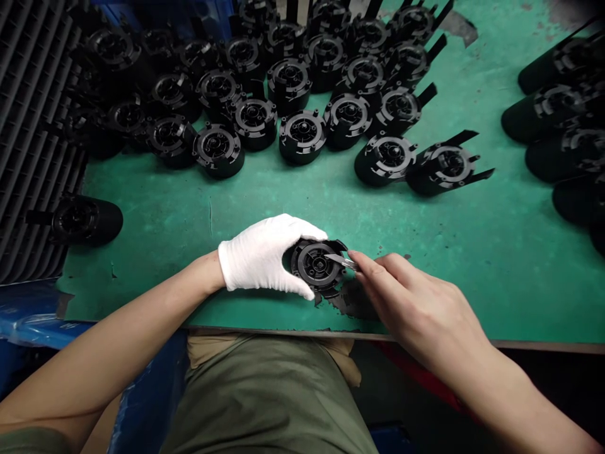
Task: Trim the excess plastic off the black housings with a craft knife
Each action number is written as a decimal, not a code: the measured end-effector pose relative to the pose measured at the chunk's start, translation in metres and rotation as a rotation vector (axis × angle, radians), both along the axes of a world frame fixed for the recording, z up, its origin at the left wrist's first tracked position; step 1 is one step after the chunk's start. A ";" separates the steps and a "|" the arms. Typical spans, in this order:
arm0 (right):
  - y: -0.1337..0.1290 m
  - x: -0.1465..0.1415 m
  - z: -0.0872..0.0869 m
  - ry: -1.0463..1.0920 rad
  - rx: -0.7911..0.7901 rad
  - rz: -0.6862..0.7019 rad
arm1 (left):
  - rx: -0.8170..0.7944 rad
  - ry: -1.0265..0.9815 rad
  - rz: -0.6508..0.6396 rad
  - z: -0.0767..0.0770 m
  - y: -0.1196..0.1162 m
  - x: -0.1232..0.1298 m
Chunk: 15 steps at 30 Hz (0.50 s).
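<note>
Round black housing (314,265), face up, blade (339,260) touching it.

Many round black parts (255,123) stand on your green work mat (472,265); at your left are a black slatted rack (33,126) and a blue plastic sheet (33,315).

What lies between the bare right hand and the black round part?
In the head view, a small metal tool, held in the right hand, its tip on the black round part.

Small blade (339,260) half hidden by right hand (418,302)
</note>
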State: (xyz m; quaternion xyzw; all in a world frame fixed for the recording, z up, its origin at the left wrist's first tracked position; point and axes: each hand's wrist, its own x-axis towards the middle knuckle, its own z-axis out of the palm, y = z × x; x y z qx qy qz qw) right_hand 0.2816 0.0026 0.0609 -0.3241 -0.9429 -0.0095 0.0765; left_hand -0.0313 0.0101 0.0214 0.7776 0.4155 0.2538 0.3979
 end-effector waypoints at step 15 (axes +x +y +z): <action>-0.012 -0.008 0.006 -0.030 0.042 -0.058 | 0.007 -0.009 0.001 -0.002 0.000 0.001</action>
